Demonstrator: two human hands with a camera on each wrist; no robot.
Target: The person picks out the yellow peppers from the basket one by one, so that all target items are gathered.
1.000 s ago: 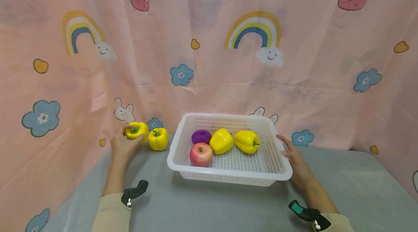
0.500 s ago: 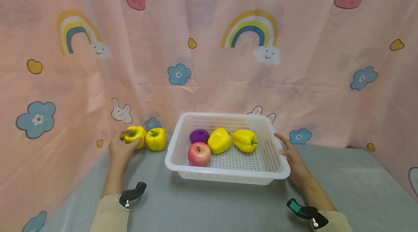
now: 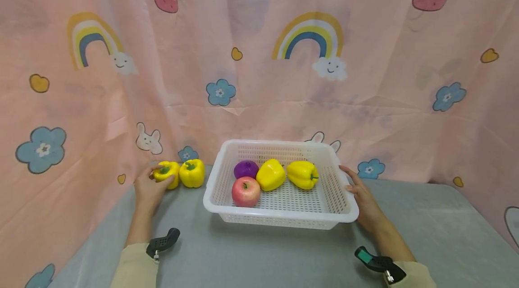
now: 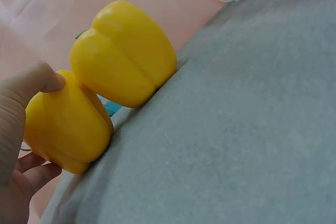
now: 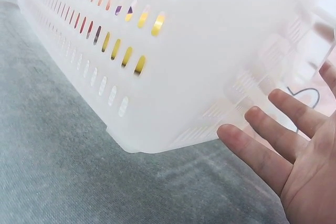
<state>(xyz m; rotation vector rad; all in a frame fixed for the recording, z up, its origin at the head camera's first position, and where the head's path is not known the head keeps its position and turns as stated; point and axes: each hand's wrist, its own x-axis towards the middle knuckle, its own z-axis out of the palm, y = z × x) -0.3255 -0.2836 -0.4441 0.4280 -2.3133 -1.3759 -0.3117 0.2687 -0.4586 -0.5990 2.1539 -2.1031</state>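
My left hand (image 3: pixel 149 189) grips a yellow bell pepper (image 3: pixel 169 171) at the table's back left, thumb on one side and fingers on the other. The left wrist view shows this pepper low against the grey surface, touching a second yellow bell pepper (image 4: pixel 126 56). A white plastic basket (image 3: pixel 279 216) stands in the middle. In it lie a purple round vegetable (image 3: pixel 246 169), a red apple (image 3: pixel 246 192) and two more yellow bell peppers (image 3: pixel 271 175). My right hand (image 3: pixel 366 204) rests at the basket's right rim; in the right wrist view its fingers (image 5: pixel 257 153) are fairly straight and spread beside the wall.
The grey table (image 3: pixel 251 256) carries everything. A pink printed curtain (image 3: pixel 259 116) hangs right behind the basket and the peppers. Black bands (image 3: pixel 162 242) sit on both wrists.
My left hand has lowered the yellow bell pepper beside the other one on the left. The right hand stays at the basket rim. The whole head view has shifted slightly.
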